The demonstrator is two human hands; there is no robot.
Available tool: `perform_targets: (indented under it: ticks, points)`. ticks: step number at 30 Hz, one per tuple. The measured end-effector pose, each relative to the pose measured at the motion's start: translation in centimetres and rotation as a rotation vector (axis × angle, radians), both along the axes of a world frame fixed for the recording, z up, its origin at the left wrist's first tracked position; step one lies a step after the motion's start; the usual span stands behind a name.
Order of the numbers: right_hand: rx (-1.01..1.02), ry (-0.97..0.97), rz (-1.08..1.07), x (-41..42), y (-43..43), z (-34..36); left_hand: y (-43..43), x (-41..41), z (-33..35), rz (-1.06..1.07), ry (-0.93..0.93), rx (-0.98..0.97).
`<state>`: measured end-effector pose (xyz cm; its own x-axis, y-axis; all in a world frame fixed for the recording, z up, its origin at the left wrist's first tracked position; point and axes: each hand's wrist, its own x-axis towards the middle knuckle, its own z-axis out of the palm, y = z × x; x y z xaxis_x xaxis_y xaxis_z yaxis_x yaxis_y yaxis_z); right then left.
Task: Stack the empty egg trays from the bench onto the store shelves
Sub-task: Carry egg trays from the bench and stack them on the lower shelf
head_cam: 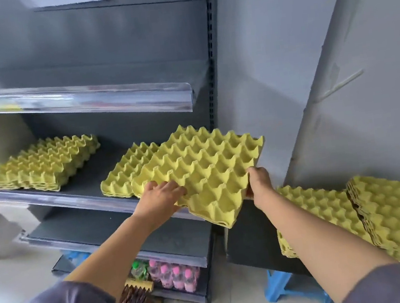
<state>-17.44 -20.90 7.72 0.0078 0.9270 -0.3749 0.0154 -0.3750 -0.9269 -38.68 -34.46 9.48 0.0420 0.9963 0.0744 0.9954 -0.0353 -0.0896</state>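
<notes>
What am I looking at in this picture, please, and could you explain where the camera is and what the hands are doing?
There is no machine here. A person is working with two bare hands, and the single picture comes from a wide-angle camera worn on the head, looking forward and down. The left hand and the right hand each grip the near edge of the held egg trays, a thin yellow bundle. It is partly over a low tray stack on the grey store shelf. I cannot tell whether it already rests on that stack. A second tray stack sits further left on the same shelf. To the right, the waiting trays lie on the dark bench. Pink-capped bottles stand at the bottom.
</notes>
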Motion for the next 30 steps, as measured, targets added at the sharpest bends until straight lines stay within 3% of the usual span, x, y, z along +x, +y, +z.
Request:
perform_targets:
  ticks: [13, 21, 26, 30]
  points:
    - [-0.018, -0.035, 0.08, -20.4, 6.4, -0.9, 4.9, -19.3, -2.0, 0.086, 0.01, -0.014]
    - [-0.081, -0.058, 0.072, -24.7, 9.5, -2.7, 6.9, -22.3, -3.5, 0.061, 0.046, -0.039]
    - [-0.179, -0.139, 0.087, -25.3, 10.1, -4.0, 8.0, -22.5, -4.9, 0.063, 0.048, -0.15]
    - [-0.145, -0.23, 0.099, -25.2, 10.3, -4.2, 8.3, -22.7, -5.0, 0.058, 0.061, -0.16]
